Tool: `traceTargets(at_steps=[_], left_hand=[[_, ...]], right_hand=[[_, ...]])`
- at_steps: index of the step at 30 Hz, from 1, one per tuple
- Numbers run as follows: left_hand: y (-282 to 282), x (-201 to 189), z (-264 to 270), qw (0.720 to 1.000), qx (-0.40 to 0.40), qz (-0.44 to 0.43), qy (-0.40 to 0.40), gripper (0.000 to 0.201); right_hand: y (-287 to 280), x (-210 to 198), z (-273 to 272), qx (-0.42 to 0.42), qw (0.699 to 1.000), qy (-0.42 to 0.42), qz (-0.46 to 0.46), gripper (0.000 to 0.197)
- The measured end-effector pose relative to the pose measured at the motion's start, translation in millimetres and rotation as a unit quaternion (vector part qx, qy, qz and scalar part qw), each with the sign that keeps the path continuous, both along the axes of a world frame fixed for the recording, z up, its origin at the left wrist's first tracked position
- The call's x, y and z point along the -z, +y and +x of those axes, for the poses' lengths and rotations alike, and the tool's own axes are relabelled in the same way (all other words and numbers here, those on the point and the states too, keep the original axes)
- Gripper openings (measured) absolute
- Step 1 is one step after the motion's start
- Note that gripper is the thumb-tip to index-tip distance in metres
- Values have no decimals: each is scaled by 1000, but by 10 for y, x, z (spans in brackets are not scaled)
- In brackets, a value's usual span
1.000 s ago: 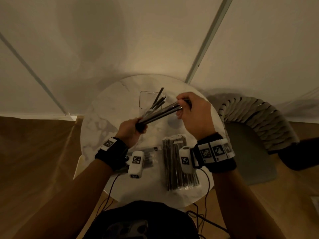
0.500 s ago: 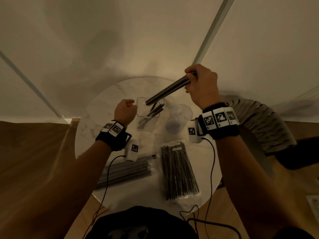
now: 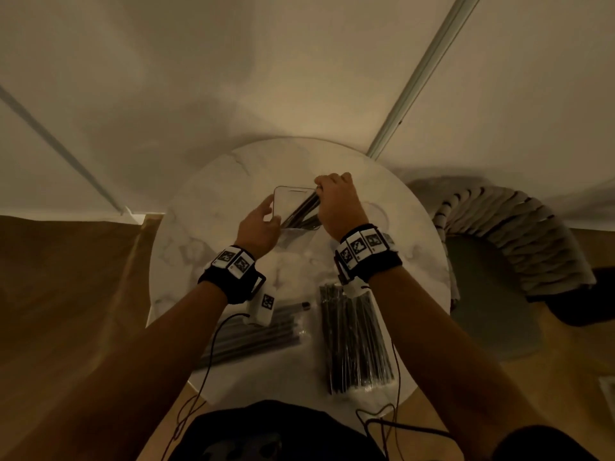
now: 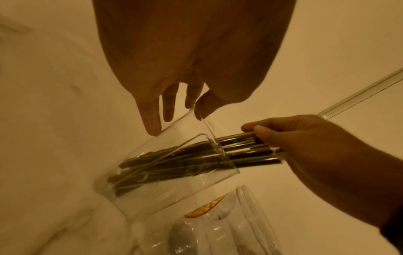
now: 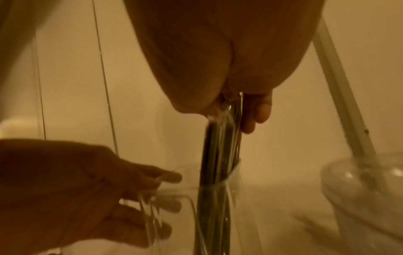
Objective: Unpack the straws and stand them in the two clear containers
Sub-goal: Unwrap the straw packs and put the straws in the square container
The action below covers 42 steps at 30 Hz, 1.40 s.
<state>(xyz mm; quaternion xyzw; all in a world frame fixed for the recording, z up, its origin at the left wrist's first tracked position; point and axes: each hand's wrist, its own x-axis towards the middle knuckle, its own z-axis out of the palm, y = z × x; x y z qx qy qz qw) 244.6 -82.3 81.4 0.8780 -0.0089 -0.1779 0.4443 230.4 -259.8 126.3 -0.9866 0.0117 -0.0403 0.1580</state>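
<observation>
Our right hand [image 3: 337, 207] is the working grip: its fingers and thumb are curled round the upper ends of a bundle of dark straws [image 4: 237, 149], whose lower ends are already inside the square clear container [image 4: 165, 165] — the one at the far middle of the round marble counter [image 3: 199, 234]. Our left hand [image 3: 258, 227] is not clasping anything; its straight fingers [image 4: 150, 119] touch the container's near rim and wall, steadying it.

Beside that container stands the second, round clear container [image 5: 366, 186], which looks empty as far as we can tell. Nearer to us on the counter lie two more packs of straws [image 3: 357, 337], apparently wrapped in clear film.

We judge the straws to be light, stiff and glossy — likely to slide past one another if held loosely, so taking them near the top as one tight bunch seems right. The thin-walled container probably tips easily, so a hand on its rim helps.
</observation>
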Motion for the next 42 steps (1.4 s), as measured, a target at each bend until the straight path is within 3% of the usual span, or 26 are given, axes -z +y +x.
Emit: traceTargets(at_steps=[5, 9, 16, 18, 22, 24, 27, 31, 38, 42], left_hand=[[10, 43, -12, 999, -16, -30, 14, 54], [13, 76, -4, 999, -25, -38, 23, 54], [2, 97, -14, 998, -35, -46, 23, 50], [3, 107, -25, 997, -44, -51, 26, 49], [-2, 101, -20, 996, -52, -56, 37, 47], [10, 109, -15, 995, -57, -67, 47, 48], [12, 129, -16, 994, -57, -71, 54, 49], [18, 137, -26, 993, -66, -82, 52, 48], [11, 166, -61, 991, -72, -94, 55, 49], [43, 175, -65, 990, -72, -106, 58, 47]], right_hand=[[91, 70, -116, 37, 996, -79, -25, 41], [82, 80, -74, 18, 998, -49, 19, 45], [51, 110, -147, 3, 994, -96, 55, 25], [50, 126, -177, -1, 996, -74, 45, 29], [-73, 78, -173, -51, 992, 55, 97, 62], [-145, -5, -141, -51, 987, 101, 111, 58], [-175, -56, -109, -34, 988, 65, 133, 41], [-172, -37, -124, 8, 981, 1, 192, 35], [85, 164, -255, 29, 992, 43, 117, 38], [72, 172, -268, 33, 991, 20, 129, 58]])
